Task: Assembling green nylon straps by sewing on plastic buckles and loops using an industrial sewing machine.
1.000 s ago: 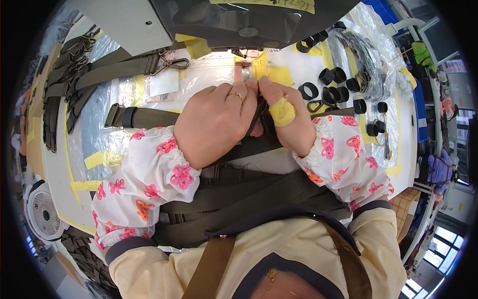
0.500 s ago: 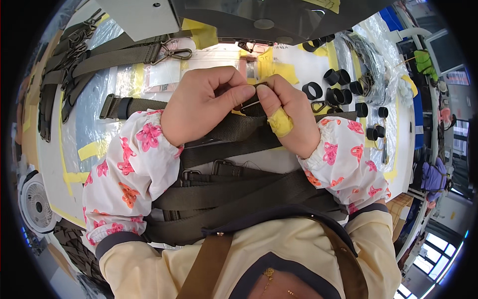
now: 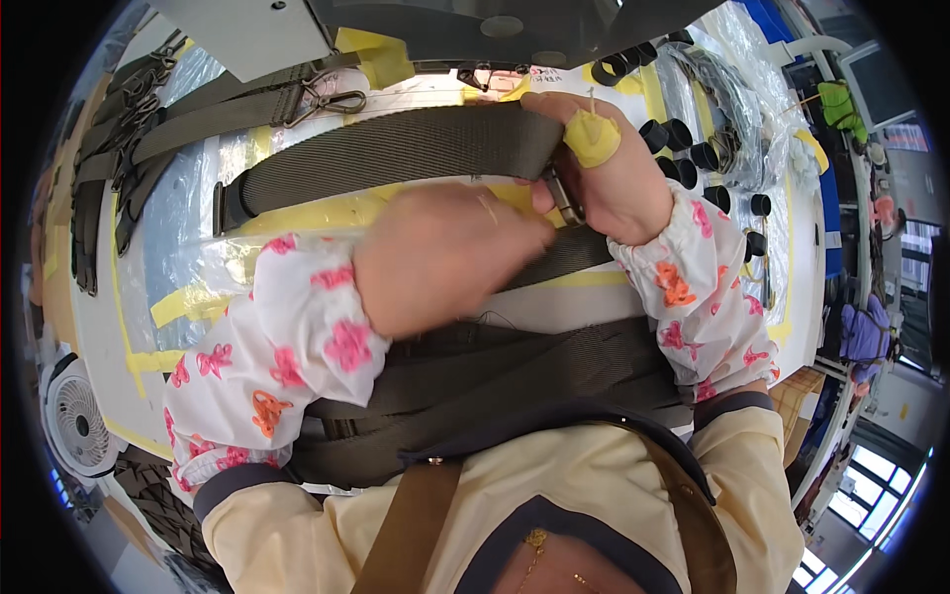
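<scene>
My right hand, with yellow tape around its thumb, is closed on a dark olive webbing strap where the strap bends down. Beside its fingers a metal buckle stands on edge at the strap. The strap arches away to the left and ends in another metal buckle with a black band ring near it. My left hand is blurred by motion just below the strap, its fingertips close to the buckle by my right hand; what it holds, if anything, I cannot make out.
More olive straps lie piled against my body. Straps with metal snap hooks rest at the far left. Several black rings stand at the right beside clear plastic. A dark machine body overhangs the far edge; a white fan is at left.
My hands have moved apart from their pinch together, the left one toward me, the right slightly right. The strap's left length has lifted into an arch, and a buckle now shows by my right hand.
</scene>
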A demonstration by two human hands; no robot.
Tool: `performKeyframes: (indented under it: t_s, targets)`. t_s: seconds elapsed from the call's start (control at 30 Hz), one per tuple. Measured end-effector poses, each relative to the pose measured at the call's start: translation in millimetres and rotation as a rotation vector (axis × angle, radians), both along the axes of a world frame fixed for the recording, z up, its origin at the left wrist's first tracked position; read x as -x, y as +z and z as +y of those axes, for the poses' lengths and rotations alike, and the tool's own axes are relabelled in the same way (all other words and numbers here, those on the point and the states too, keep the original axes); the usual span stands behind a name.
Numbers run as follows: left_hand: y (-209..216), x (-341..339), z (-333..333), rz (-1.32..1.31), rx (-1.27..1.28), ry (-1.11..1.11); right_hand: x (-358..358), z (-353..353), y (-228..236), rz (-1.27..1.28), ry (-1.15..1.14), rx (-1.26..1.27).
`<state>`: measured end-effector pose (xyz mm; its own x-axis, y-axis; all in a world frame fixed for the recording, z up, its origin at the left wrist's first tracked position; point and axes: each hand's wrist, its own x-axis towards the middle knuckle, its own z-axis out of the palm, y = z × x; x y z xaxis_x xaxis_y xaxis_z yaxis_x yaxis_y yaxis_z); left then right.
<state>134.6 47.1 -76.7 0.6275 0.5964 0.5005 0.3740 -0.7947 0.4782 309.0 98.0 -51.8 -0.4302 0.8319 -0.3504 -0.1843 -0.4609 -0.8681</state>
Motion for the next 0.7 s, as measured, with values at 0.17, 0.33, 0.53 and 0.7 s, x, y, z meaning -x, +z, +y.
performKeyframes:
  t_s: [0.17, 0.33, 0.53, 0.7]
  targets:
    - [-15.8, 23.1, 26.9, -0.028, 0.05, 0.35, -8.0, -0.5, -2.5, 0.061, 0.143, 0.052]
    - [-2.7, 30.9, 29.0, 0.077, -0.182, 0.245, -3.3, -4.7, 0.1, 0.035, 0.173, 0.117]
    - [-22.8, 21.5, 52.5, 0.183, 0.045, 0.081, -11.6, -1.3, -33.0, -0.374, -0.124, -0.62]
    - [-1.3, 26.4, 49.4, 0.376, -0.098, 0.068, -8.8, 10.8, -28.2, -0.638, 0.035, -0.886]
